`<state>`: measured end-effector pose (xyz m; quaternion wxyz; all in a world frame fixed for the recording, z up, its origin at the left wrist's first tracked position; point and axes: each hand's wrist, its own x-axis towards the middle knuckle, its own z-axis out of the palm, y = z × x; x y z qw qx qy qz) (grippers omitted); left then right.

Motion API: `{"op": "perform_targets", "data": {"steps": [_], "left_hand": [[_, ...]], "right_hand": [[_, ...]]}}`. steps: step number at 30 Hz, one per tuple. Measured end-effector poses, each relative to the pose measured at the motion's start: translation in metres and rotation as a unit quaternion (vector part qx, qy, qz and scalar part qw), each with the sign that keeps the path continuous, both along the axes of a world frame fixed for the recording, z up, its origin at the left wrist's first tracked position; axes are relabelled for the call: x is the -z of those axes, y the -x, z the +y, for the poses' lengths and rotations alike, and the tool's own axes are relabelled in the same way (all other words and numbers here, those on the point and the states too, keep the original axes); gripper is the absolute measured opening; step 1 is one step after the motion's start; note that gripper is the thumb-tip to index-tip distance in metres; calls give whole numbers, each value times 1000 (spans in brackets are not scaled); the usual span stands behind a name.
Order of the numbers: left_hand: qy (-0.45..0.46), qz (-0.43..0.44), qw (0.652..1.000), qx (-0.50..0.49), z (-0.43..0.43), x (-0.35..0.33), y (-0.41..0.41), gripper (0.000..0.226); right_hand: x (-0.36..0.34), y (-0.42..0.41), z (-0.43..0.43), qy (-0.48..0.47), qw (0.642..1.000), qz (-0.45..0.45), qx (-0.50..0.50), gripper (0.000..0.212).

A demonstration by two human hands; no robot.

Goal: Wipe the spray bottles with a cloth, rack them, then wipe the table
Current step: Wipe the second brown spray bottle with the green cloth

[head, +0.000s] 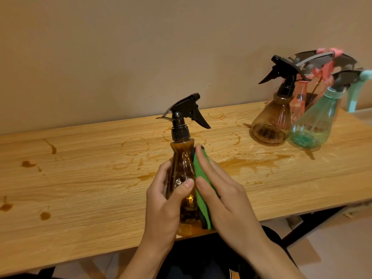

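Gripping the amber spray bottle (184, 164) low in the centre of the frame, your left hand (167, 200) is curling its fingers round the bottle's left side, with the thumb lying across the front. Your right hand (223, 190) is holding a green cloth (201, 172) against the bottle's right side, thumb and fingers bending round the cloth from the shoulder down towards the base. The bottle is standing upright, its black trigger pointing to the right of the frame. Its base is showing at the near edge of the worktop (80, 178), and you cannot tell whether it is resting there or being held just clear. In the upper right of the frame a second amber bottle (271, 121), a teal bottle (314, 125) and a pink bottle (300, 97) are leaning close together, their trigger heads up at a grey rack (314, 59) tied with pink strips. Brown stains (251, 163) and faint rings are spreading across the worktop between you and those bottles, with more spots lying towards the left of the frame
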<state>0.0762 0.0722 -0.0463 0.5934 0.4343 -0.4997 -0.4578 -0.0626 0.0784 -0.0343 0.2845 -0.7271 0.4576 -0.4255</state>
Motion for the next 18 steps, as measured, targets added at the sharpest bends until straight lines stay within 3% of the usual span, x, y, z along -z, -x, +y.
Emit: {"op": "perform_targets", "data": {"steps": [4, 11, 18], "left_hand": [[1, -1, 1000, -2, 1, 1, 1, 48], [22, -34, 999, 18, 3, -3, 5, 55], [40, -10, 999, -11, 3, 0, 6, 54]], "right_hand": [[24, 3, 25, 6, 999, 37, 32, 54], [-2, 8, -1, -71, 994, -76, 18, 49], [19, 1, 23, 36, 996, 67, 42, 55]]}}
